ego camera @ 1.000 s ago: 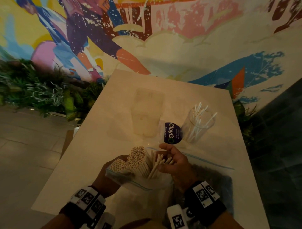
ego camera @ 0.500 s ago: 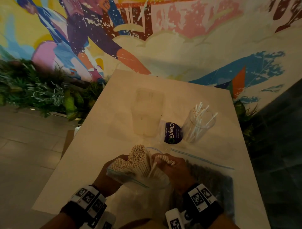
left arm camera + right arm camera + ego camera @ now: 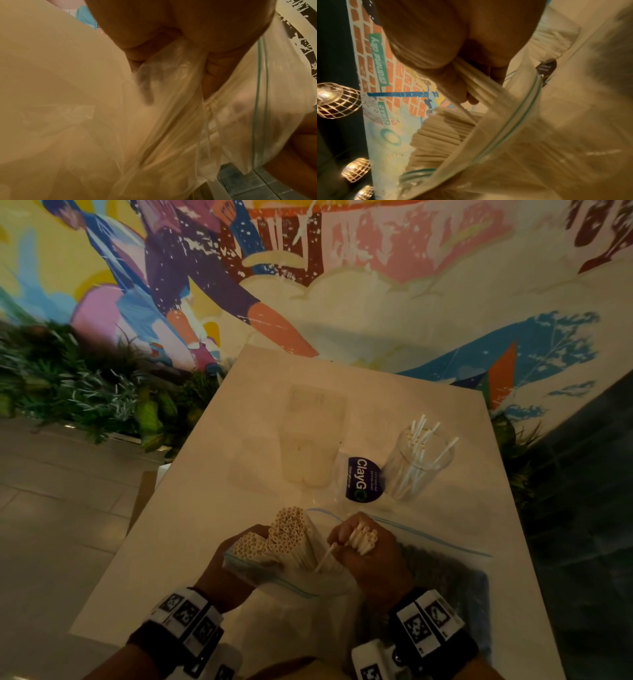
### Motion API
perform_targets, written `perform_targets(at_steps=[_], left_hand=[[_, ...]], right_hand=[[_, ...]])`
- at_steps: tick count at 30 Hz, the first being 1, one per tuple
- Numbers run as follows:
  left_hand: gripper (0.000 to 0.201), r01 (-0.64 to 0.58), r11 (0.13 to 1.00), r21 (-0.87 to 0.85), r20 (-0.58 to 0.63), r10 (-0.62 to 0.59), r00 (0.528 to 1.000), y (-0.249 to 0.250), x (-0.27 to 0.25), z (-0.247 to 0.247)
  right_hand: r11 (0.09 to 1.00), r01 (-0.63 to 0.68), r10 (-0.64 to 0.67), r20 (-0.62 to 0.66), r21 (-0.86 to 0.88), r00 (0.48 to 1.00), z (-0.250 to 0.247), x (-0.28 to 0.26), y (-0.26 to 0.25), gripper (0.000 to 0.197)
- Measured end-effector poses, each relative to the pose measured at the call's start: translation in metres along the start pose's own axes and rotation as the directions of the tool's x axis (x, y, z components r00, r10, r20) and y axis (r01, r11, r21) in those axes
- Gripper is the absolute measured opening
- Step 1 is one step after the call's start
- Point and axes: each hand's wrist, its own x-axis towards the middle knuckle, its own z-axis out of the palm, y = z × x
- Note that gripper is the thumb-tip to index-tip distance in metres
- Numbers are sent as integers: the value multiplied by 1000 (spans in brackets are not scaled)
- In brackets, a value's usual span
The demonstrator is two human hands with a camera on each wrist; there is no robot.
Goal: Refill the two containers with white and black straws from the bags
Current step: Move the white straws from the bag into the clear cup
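A clear zip bag [image 3: 260,568] full of white straws [image 3: 291,529] stands open at the table's near edge. My left hand [image 3: 236,563] grips the bag from the left; in the left wrist view the fingers [image 3: 171,40] pinch the plastic [image 3: 171,108]. My right hand [image 3: 366,549] grips a bundle of white straws [image 3: 363,537] just above the bag's mouth; in the right wrist view the straws [image 3: 476,83] run through the curled hand [image 3: 462,47]. One loose straw [image 3: 323,558] slants down from the fist. A glass container [image 3: 418,463] at the right holds a few thin white straws. A second, empty container [image 3: 313,436] lies further back.
A second zip bag with dark contents [image 3: 452,580] lies under my right forearm. A dark round ClayGo sticker [image 3: 363,479] sits between the two containers. Plants [image 3: 85,392] line the floor left of the white table [image 3: 191,508], and a painted wall stands behind it.
My right hand has closed round a bundle of white straws and lifted it slightly out of the bag. The left hand has kept its hold on the bag.
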Motion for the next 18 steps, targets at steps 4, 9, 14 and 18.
perform_targets(at_steps=[4, 9, 14, 18], left_hand=[[24, -62, 998, -29, 36, 63, 997, 9, -5, 2], [36, -123, 992, 25, 15, 123, 992, 6, -2, 0], [40, -48, 990, -131, 2, 48, 999, 15, -6, 7], [75, -22, 984, -175, -24, 18, 1000, 19, -14, 3]], right_hand=[[958, -111, 172, 220, -266, 960, -2, -4, 9, 12], [989, -33, 38, 32, -144, 999, -9, 4, -10, 21], [901, -33, 151, 242, -433, 959, -8, 4, 10, 24], [912, -27, 120, 202, -409, 972, -11, -1, 6, 24]])
